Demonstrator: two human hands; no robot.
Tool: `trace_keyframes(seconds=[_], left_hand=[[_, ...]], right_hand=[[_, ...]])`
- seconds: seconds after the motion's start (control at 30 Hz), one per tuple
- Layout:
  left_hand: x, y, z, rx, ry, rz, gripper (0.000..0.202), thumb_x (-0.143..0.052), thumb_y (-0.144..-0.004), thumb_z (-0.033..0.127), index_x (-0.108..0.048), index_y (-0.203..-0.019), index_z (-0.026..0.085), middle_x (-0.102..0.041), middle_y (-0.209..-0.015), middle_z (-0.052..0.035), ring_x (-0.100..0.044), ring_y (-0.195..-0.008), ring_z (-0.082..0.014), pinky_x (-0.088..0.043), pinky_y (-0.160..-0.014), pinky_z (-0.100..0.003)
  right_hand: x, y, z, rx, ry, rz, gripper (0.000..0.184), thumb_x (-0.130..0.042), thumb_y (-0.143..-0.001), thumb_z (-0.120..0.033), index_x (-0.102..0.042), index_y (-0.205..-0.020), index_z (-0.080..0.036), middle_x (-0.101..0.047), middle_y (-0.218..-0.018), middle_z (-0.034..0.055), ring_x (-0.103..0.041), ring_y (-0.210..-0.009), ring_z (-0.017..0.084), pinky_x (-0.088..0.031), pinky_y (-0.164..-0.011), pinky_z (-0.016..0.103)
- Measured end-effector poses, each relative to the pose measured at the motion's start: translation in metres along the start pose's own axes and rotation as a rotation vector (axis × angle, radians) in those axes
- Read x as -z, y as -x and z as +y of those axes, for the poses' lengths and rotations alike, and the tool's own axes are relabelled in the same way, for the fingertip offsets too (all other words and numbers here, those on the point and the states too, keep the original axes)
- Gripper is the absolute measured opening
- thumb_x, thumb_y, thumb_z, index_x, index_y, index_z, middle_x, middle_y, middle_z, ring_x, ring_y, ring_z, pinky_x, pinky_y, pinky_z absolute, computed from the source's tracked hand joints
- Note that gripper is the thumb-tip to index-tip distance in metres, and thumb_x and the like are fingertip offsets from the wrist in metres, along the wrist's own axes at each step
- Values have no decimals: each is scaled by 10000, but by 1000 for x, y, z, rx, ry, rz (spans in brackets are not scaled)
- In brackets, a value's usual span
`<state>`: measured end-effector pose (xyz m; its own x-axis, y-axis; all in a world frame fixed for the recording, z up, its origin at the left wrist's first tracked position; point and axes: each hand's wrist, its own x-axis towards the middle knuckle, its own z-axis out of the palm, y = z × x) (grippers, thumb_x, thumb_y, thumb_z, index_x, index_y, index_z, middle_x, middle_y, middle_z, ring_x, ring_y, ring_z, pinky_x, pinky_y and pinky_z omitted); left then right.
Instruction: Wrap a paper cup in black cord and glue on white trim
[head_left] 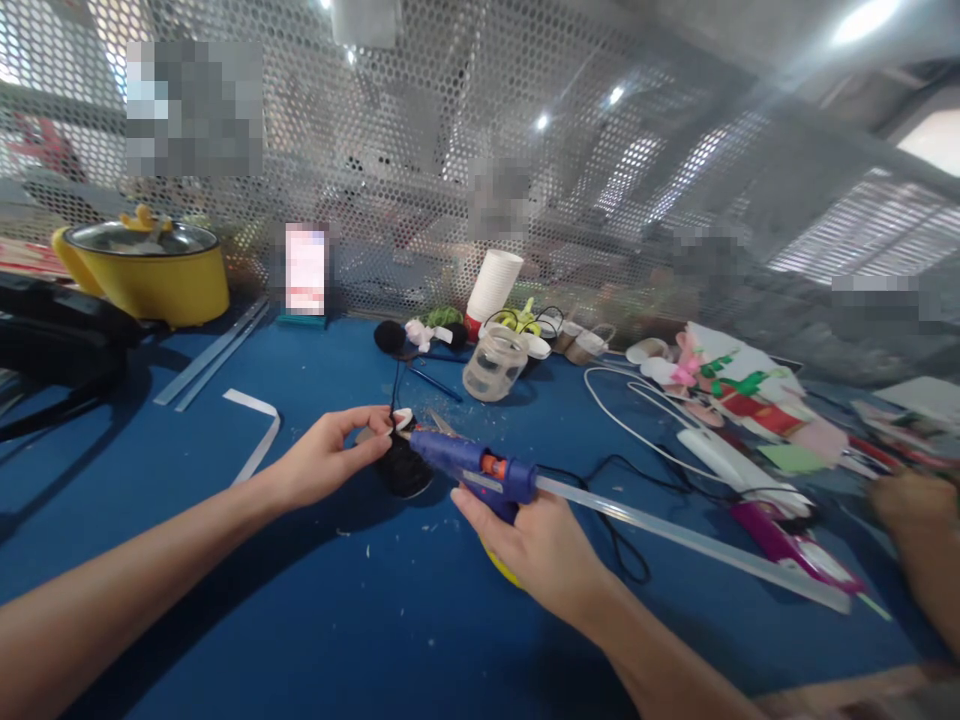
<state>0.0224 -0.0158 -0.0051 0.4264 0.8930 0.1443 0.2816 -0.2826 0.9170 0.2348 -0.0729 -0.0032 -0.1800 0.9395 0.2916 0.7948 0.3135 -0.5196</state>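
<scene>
My right hand (536,545) grips a blue glue gun (469,465) with a long clear glue stick (675,535) running out of its back toward the right. The gun's nozzle points left at a small white piece (403,418) pinched in the fingers of my left hand (334,455). Just under that piece sits a black fuzzy round object (405,470) on the blue table (300,600). A yellow thing shows partly beneath my right hand.
A yellow pot (142,270) with a lid stands at the back left, a white paper cup (493,285) and a clear plastic jar (495,362) at the back centre. White and black cables, craft scraps (739,390) and another person's hand (911,500) lie to the right. A perforated metal screen closes the back.
</scene>
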Motion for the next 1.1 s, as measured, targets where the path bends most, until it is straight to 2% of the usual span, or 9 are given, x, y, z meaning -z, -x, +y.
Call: trace_keyframes(seconds=[0.13,0.37,0.47,0.67,0.8,0.9,1.0,1.1], left_hand=[[0,0,1,-1,11,8,179,-498,-772,328,-509,-673,180,-628,-1031,-70,-482,-1096,-218,-325,-948,-347],[2,0,0,16,53,-36,157,-478,-781,303,-478,-673,189,-617,-1028,-71,-464,-1112,-216,-335,-938,-341],[2,-1,0,16,73,-56,157,-468,-788,300,-467,-675,192,-610,-1044,-74,-464,-1114,-215,-331,-943,-347],[2,-1,1,16,65,-57,151,-469,-790,289,-471,-678,189,-607,-1063,-74,-469,-1114,-221,-325,-948,-366],[2,0,0,10,80,-60,147,-471,-792,286,-474,-684,186,-612,-1055,-68,-468,-1117,-218,-325,-945,-353],[3,0,0,11,94,-79,158,-472,-796,291,-466,-682,181,-594,-1095,-83,-443,-1146,-221,-307,-958,-349],[4,0,-2,24,132,-105,162,-480,-794,294,-449,-681,182,-569,-1153,-93,-421,-1173,-227,-291,-969,-352],[6,-1,-4,19,176,-126,159,-490,-792,292,-437,-684,188,-569,-1155,-83,-402,-1197,-228,-267,-984,-360]], right_hand=[[2,-1,0,13,-30,6,337,-443,-787,-468,-627,-755,-188,-634,-593,48,-616,-601,219,-491,-608,319],[5,-5,0,-93,-108,-50,316,-459,-784,-471,-579,-686,-195,-568,-495,25,-606,-559,215,-468,-514,293],[5,-5,0,-104,-111,-61,325,-455,-787,-479,-578,-696,-192,-587,-526,29,-603,-550,207,-469,-518,294],[4,-4,-3,-41,-113,-60,309,-460,-790,-440,-615,-824,-174,-663,-718,63,-629,-678,217,-492,-648,317],[3,-3,-4,-18,-108,-49,313,-460,-782,-441,-618,-779,-171,-668,-740,77,-629,-695,228,-491,-672,329],[4,-3,-5,-62,-159,-73,304,-466,-779,-441,-599,-746,-170,-645,-653,63,-616,-608,207,-489,-587,300],[7,-4,-6,-170,-272,-135,300,-472,-775,-450,-562,-734,-167,-535,-476,-1,-530,-418,147,-447,-440,250],[10,-7,-5,-245,-367,-172,322,-479,-763,-464,-556,-797,-153,-443,-411,-46,-475,-357,124,-422,-400,236]])
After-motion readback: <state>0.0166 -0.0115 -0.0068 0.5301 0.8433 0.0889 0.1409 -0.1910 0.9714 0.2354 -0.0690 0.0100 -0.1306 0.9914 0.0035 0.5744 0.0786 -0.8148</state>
